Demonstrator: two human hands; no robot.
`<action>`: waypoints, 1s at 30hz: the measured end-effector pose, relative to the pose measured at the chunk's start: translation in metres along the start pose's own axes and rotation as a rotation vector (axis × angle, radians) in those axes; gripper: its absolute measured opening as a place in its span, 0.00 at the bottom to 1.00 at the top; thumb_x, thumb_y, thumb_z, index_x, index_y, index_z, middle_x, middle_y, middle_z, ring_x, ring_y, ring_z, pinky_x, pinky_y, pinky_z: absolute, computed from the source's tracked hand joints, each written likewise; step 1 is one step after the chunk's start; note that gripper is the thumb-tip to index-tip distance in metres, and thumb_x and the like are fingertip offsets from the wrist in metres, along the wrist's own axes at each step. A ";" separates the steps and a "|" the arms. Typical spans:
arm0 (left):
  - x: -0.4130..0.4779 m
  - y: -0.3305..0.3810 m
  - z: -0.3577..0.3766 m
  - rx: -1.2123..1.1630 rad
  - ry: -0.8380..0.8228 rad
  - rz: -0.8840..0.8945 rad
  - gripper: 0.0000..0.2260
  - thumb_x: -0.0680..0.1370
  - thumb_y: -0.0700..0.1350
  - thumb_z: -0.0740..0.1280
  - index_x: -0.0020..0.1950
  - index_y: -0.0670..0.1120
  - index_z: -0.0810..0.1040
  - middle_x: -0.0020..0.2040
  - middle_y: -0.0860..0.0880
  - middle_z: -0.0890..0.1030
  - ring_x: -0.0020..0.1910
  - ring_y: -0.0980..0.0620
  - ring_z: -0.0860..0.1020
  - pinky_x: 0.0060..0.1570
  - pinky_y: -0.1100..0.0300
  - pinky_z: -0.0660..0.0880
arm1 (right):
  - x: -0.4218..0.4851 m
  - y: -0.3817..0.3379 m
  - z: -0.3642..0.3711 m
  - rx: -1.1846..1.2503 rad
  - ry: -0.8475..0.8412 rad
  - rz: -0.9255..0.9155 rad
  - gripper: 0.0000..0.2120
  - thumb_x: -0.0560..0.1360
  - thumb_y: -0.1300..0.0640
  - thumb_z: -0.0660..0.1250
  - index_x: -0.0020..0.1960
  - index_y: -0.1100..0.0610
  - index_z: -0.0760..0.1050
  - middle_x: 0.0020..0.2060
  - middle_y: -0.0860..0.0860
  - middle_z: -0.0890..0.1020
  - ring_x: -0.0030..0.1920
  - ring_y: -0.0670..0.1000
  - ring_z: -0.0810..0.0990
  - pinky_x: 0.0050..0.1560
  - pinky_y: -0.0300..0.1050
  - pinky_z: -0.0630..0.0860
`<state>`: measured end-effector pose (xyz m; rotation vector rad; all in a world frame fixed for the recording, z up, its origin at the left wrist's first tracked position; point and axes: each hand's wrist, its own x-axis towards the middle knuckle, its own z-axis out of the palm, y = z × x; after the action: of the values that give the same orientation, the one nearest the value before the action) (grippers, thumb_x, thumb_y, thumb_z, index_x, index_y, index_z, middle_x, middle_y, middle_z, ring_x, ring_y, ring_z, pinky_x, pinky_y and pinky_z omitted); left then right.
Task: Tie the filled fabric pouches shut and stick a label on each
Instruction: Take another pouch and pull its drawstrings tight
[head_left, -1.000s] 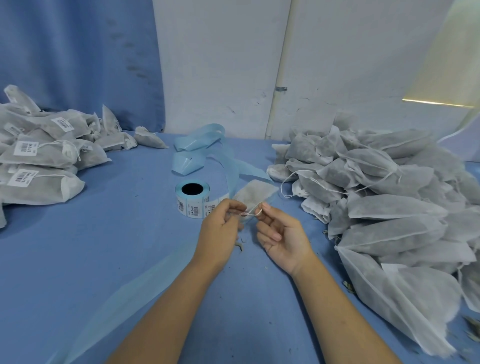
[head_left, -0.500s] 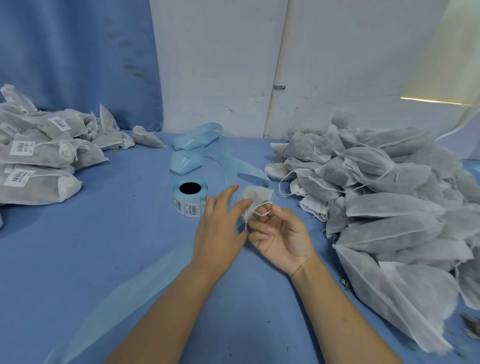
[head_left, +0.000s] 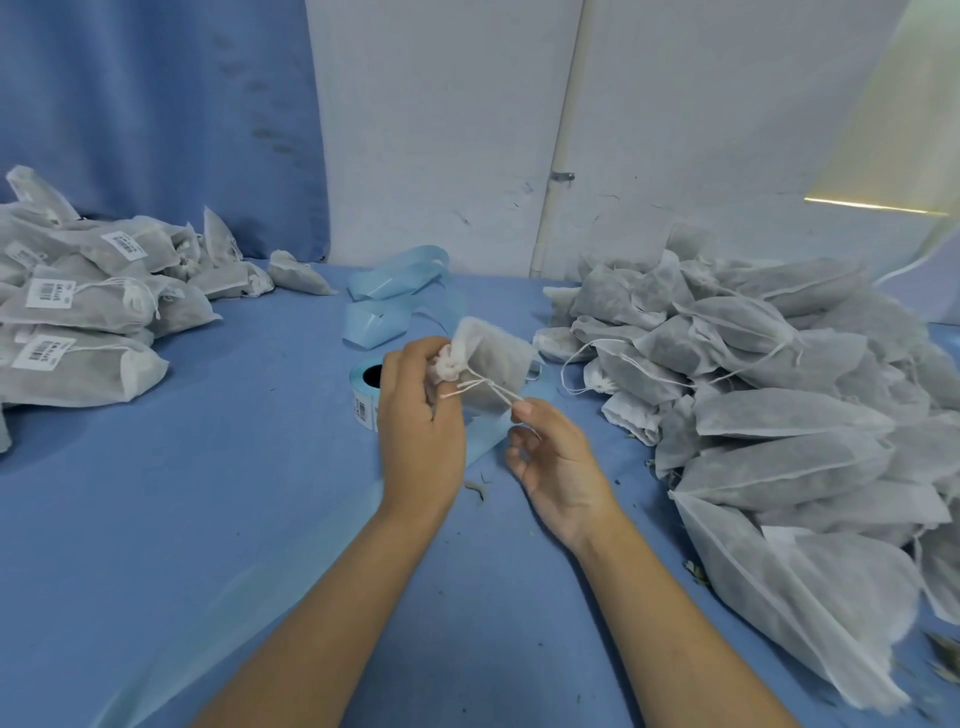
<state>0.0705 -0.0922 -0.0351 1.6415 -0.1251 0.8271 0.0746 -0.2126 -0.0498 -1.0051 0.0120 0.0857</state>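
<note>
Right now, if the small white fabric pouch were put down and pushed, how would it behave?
Probably soft, not stiff: the small white fabric pouch bunches where the left hand grips its neck. Likely light: that grip, plus the right hand pinching its drawstring, holds it off the blue table. It should slump, not roll, like the filled pouches heaped at right.

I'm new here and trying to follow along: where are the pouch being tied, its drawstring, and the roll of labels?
pouch (head_left: 498, 361), head view, on its grey fabric body.
drawstring (head_left: 488, 385), head view, on the crossing strands.
roll of labels (head_left: 364, 408), head view, on its printed side.
</note>
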 end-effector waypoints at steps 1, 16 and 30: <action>0.001 -0.001 -0.001 -0.001 0.005 -0.011 0.11 0.78 0.32 0.60 0.54 0.45 0.76 0.50 0.47 0.74 0.45 0.63 0.72 0.46 0.73 0.67 | 0.001 0.001 0.000 -0.028 0.030 -0.030 0.05 0.64 0.58 0.71 0.39 0.55 0.78 0.33 0.46 0.78 0.32 0.42 0.75 0.35 0.33 0.73; 0.013 -0.007 -0.011 -0.431 -0.166 -0.456 0.20 0.76 0.39 0.56 0.64 0.53 0.76 0.62 0.53 0.79 0.60 0.53 0.77 0.63 0.47 0.74 | 0.003 0.009 0.004 -0.013 0.063 0.035 0.04 0.74 0.63 0.69 0.41 0.57 0.76 0.44 0.54 0.83 0.48 0.55 0.82 0.52 0.50 0.80; 0.008 -0.015 -0.001 -0.195 -0.092 -0.346 0.33 0.73 0.39 0.73 0.73 0.49 0.61 0.67 0.50 0.69 0.64 0.55 0.72 0.64 0.60 0.70 | 0.002 0.018 0.011 -0.145 0.120 -0.082 0.10 0.72 0.64 0.72 0.47 0.55 0.73 0.43 0.51 0.81 0.44 0.51 0.82 0.49 0.49 0.81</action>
<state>0.0834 -0.0846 -0.0428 1.4629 0.0142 0.4611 0.0750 -0.1937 -0.0588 -1.1537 0.0754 -0.0496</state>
